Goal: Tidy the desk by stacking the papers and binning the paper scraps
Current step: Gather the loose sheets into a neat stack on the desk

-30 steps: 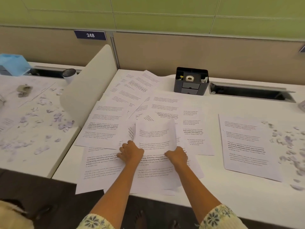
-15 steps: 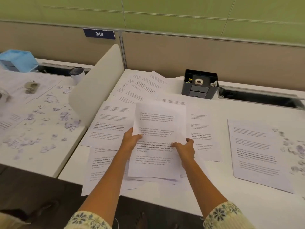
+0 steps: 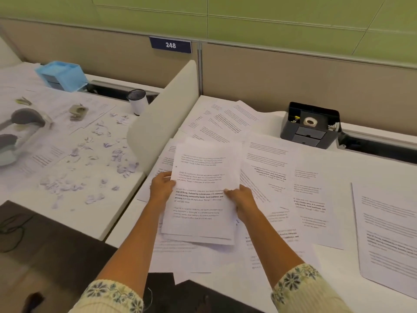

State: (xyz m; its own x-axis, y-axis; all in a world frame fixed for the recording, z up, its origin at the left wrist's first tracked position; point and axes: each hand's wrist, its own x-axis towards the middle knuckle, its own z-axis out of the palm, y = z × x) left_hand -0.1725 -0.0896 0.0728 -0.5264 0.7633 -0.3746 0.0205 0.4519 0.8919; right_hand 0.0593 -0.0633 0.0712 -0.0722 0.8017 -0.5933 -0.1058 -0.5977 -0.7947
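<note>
A small stack of printed papers (image 3: 203,172) is lifted above the white desk (image 3: 370,168), held at both sides. My left hand (image 3: 161,187) grips its left edge and my right hand (image 3: 242,201) grips its right edge, thumb on top. Under and around the stack, several loose printed sheets (image 3: 270,159) lie spread over the desk, some overlapping. A single sheet (image 3: 390,231) lies apart at the right. Torn paper scraps (image 3: 90,168) are scattered over the neighbouring desk at the left.
A curved white divider (image 3: 164,118) separates the two desks. A black desk organiser (image 3: 310,125) with a tape roll stands at the back. On the left desk are a blue box (image 3: 62,75), a white cup (image 3: 138,101) and a grey object (image 3: 24,119).
Both hands gathered sheets lying on the desk and lifted them as a stack. The stack has risen and shifted left, and the view has turned left.
</note>
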